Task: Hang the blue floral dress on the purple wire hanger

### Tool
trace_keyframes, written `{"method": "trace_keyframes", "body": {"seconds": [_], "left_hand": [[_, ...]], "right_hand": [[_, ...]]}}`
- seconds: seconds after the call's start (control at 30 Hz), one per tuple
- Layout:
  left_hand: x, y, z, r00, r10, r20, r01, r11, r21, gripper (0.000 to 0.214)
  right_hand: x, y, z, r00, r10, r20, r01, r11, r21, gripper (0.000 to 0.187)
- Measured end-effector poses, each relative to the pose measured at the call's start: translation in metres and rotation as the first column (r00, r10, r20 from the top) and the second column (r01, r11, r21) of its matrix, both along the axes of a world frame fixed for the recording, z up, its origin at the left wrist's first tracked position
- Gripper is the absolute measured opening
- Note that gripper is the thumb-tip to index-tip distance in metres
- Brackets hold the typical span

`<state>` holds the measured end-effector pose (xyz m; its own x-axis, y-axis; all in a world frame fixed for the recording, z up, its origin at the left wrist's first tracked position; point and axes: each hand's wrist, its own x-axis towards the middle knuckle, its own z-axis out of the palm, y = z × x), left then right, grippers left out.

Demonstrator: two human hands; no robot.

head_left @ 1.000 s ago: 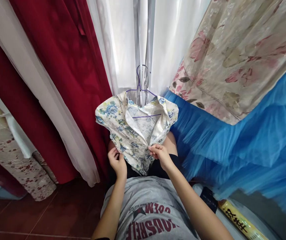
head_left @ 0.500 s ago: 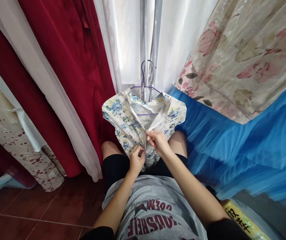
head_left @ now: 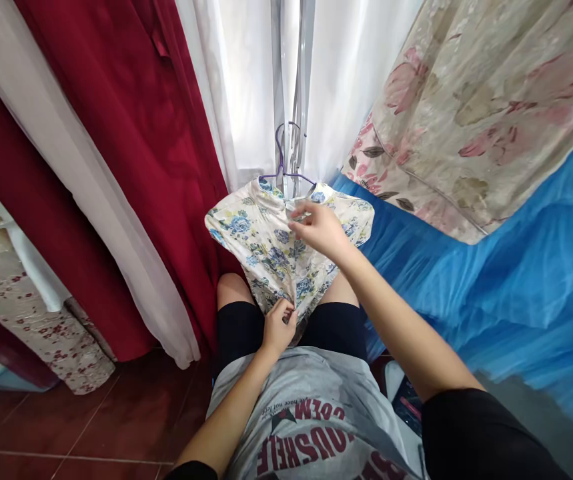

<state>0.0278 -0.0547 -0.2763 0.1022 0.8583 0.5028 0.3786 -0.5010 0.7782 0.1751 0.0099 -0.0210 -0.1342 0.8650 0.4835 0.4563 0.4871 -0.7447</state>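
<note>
A floral blouse (head_left: 266, 240) hangs on a thin purple wire hanger (head_left: 279, 150), whose hook catches a grey metal pole (head_left: 277, 73) at 12 o'clock from the person's lap, so the garment drops down over the bare knees. The left hand (head_left: 277, 328) is at 6 o'clock on the blouse, thumb and fingers pressed together on the bottom hem and drawing it toward the body. The right hand (head_left: 321, 230) is up at about 1 o'clock, just under the collar, with its fingertips gathered on the front of the cloth in what looks like a small pinch, though the exact spot it grips is hidden by the fingers. The blouse looks light, thin and limp, with a faint sheen. It will likely slide and bunch rather than keep a shape, so hem, collar and the seam edges are the sure places to take hold, and the wire hanger itself looks springy and easy to tip off its hook. No box, bag or basket shows; the only thing carrying anything is the hanger, and it bears the blouse alone. Around it hang heavier cloths: a red curtain (head_left: 116, 133) at 10 o'clock, a white sheer curtain (head_left: 239, 87) behind at 12, a beige drape with pink flowers (head_left: 466, 100) at 2, and blue tulle (head_left: 491, 267) at 3 — well apart from both hands. A rolled, red-speckled fabric (head_left: 41, 320) leans at 8 o'clock above the red tile floor (head_left: 91, 420).
</note>
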Motion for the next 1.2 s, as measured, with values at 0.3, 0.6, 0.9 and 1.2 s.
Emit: {"method": "trace_keyframes", "body": {"seconds": [0.3,0.6,0.9,1.2], "left_hand": [[0.001,-0.004,-0.003,1.000,-0.004,0.008,0.004,1.000,-0.010,0.013],[0.010,-0.015,0.016,0.997,-0.078,-0.016,0.077,0.996,-0.033,0.014],[-0.006,0.016,0.087,0.993,-0.118,-0.008,0.118,0.985,0.126,0.017],[-0.023,0.093,0.264,0.981,0.085,-0.172,0.026,0.830,0.557,0.019]], "right_hand": [[0.004,0.017,-0.030,0.975,-0.117,0.189,0.078,0.976,0.204,0.006],[-0.002,0.033,-0.011,0.961,-0.236,0.142,0.151,0.882,0.445,0.011],[0.005,0.029,0.020,0.957,-0.235,0.173,0.095,0.812,0.576,0.011],[0.007,0.027,0.006,0.931,-0.258,0.260,0.011,0.730,0.683,0.019]]}}
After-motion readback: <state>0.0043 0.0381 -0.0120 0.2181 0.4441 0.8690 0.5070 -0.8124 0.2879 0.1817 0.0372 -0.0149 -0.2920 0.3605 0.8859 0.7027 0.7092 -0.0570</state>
